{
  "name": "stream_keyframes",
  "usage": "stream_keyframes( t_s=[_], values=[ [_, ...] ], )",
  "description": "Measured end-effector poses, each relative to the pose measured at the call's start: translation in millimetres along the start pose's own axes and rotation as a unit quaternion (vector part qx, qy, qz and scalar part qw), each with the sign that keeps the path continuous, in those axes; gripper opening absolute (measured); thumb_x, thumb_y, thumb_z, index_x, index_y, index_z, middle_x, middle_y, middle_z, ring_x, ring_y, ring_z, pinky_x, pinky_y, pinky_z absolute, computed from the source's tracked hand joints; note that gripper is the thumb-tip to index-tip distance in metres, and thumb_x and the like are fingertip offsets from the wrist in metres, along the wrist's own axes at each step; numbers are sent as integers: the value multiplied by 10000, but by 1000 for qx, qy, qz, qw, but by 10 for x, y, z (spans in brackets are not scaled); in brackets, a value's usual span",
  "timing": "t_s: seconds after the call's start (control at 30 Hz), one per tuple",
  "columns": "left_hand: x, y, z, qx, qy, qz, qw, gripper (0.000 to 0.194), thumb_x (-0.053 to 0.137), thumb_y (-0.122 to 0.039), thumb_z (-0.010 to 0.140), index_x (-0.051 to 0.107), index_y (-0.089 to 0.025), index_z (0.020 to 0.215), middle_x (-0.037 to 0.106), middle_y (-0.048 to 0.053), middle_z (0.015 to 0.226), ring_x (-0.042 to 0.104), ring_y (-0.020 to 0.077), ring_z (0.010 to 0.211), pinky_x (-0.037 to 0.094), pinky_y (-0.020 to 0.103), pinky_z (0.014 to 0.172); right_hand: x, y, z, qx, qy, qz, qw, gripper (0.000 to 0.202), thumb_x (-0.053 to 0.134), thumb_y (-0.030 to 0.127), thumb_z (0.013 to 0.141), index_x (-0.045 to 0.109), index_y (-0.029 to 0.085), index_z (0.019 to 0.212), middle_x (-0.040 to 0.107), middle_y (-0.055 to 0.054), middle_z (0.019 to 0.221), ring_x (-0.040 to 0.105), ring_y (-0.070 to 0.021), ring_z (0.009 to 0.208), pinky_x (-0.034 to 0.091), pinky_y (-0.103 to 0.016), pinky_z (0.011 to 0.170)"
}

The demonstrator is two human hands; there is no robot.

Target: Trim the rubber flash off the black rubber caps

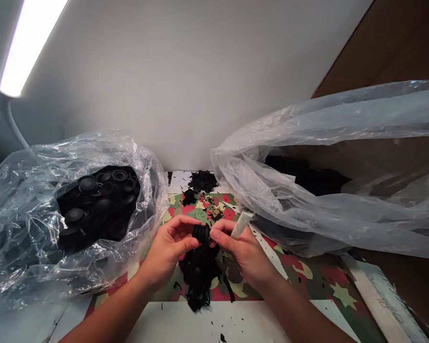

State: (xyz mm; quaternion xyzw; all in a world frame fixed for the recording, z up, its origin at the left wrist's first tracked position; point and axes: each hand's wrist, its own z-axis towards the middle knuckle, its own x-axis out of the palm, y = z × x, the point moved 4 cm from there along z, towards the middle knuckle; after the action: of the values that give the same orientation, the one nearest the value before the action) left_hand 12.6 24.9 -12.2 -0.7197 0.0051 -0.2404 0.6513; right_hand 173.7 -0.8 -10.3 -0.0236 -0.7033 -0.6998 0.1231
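Between my two hands is a small black ribbed part, like a rubber bellows. My left hand pinches it between thumb and fingers from the left side. My right hand is closed around a flat tool with a pale, wrapped-looking handle, which sticks up past the thumb. The right thumb and fingertips meet the bellows' right side; the tool's working end is hidden there. Below the hands lies a heap of black rubber scraps.
A clear plastic bag with many black bellows stands left. At right, another plastic bag holds dark pieces. More scraps lie at the back of the patterned mat. A lamp shines upper left.
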Motion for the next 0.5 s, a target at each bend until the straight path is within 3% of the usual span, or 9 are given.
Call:
stream_keyframes(
  t_s=[0.13,0.3,0.5],
  values=[
    [-10,28,-17,-18,-9,-29,999,376,970,-361,633,800,-202,927,770,5,834,675,115,766,515,184,712,4,-26,12,-1,-7,-9,1000,447,730,600,817,591,209,650,543,28,601,457,-127,588,384,-267,605],
    [30,90,-37,-105,19,-153,982,316,898,-423,739,780,-181,905,790,48,840,672,114,667,539,206,661,-105,-44,56,-36,-90,-35,995,632,629,733,842,410,228,532,394,49,527,341,-116,537,312,-274,552],
    [56,66,-32,-119,24,-165,979,309,890,-421,749,781,-147,840,802,81,818,687,131,682,545,201,656,-129,-35,78,-57,-105,-44,992,654,582,750,868,392,239,507,367,45,506,312,-129,534,277,-306,559]
  ],
)
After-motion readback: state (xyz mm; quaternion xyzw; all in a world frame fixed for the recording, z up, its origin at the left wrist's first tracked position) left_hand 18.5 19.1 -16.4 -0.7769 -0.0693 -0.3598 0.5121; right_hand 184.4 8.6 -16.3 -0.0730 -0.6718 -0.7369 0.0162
